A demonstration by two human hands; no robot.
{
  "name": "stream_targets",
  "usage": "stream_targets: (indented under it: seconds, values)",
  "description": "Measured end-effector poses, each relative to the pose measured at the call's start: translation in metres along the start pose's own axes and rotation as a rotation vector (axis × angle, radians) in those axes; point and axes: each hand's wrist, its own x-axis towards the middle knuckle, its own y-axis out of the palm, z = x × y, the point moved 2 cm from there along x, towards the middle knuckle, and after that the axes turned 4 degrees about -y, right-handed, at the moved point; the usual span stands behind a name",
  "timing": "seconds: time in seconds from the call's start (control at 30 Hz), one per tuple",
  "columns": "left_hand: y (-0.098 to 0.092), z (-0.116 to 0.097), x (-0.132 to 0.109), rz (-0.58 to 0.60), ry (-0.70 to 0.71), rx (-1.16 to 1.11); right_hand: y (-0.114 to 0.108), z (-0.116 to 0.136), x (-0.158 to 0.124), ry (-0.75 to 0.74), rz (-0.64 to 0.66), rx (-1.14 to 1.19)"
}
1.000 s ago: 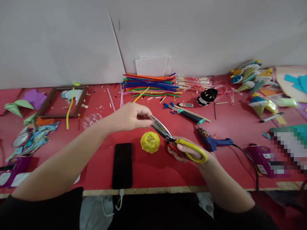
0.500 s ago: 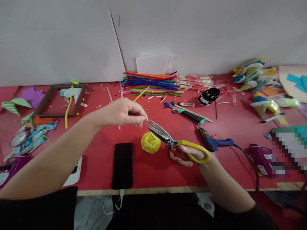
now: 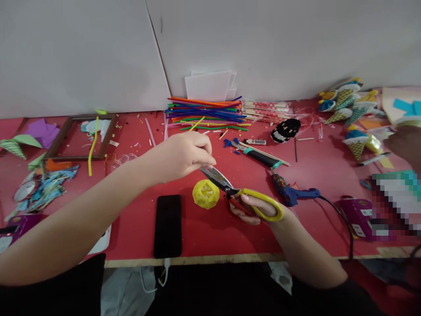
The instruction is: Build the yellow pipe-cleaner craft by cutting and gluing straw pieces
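Observation:
My right hand (image 3: pixel 246 210) grips a pair of scissors (image 3: pixel 221 181) with one yellow and one red handle. Their blades lie nearly closed and point up to the left. At the blade tips, my left hand (image 3: pixel 189 156) has thumb and fingers pinched together; anything between them is too small to make out. Just below the blades, a round yellow openwork piece (image 3: pixel 205 194) rests on the red table. A black phone (image 3: pixel 168 226) lies to the left of it, with a white cable plugged into its lower end.
Colourful pipe cleaners (image 3: pixel 205 112) lie along the back. Towards the right are a black-handled cutting tool (image 3: pixel 261 156), a blue glue gun (image 3: pixel 292 193) with its cord, and several small cone figures (image 3: pixel 345 103). Another person's hand (image 3: pixel 406 142) reaches in at right. A wooden frame (image 3: pixel 62 136) lies left.
My left hand has moved right onto the blade tips. The scissors have shifted slightly left and their blades have come together. Another person's hand has appeared at the right edge.

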Motion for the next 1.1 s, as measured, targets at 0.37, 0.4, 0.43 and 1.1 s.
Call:
stream_targets:
  seconds: [0.37,0.4,0.43,1.1]
  values:
    - [0.019,-0.001,-0.010,-0.092,0.180,0.294,0.002,-0.001,0.001,0.013,0.059,0.027]
    - [0.020,-0.002,-0.010,-0.087,0.186,0.331,0.003,0.000,0.001,0.013,0.070,0.025]
    - [0.020,-0.003,-0.010,-0.083,0.191,0.375,0.003,0.000,0.001,0.014,0.080,0.022]
    - [0.019,0.071,-0.012,-0.255,-0.487,0.111,0.000,0.002,-0.007,-0.093,0.038,-0.020]
